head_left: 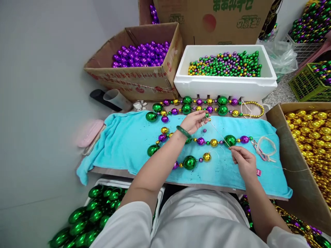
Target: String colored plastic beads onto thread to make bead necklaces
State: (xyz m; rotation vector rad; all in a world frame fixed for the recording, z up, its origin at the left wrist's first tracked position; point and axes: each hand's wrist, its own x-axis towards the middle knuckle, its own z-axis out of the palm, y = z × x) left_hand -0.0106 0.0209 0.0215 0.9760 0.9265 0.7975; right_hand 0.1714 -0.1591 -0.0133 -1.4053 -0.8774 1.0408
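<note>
My left hand (193,121), with a green bangle (183,132) at its wrist, pinches a small green bead (206,115) above the turquoise towel (124,144). My right hand (244,161) is closed on the lower end of a long thin needle (218,132), whose far tip reaches the bead. Between the hands and below them lies a strand of green, purple and gold beads (213,142), curving left under my left forearm. Its lower end finishes in a gold bead (207,157) with pale thread beside it. A small loose purple bead (204,130) rests near my left fingers.
A finished-looking bead strand (186,109) lies along the towel's back edge. Behind stand a white foam box (224,82) of small mixed beads and a carton (129,77) of purple ones. Gold beads fill a carton (292,151) at right; large green beads (95,215) sit lower left.
</note>
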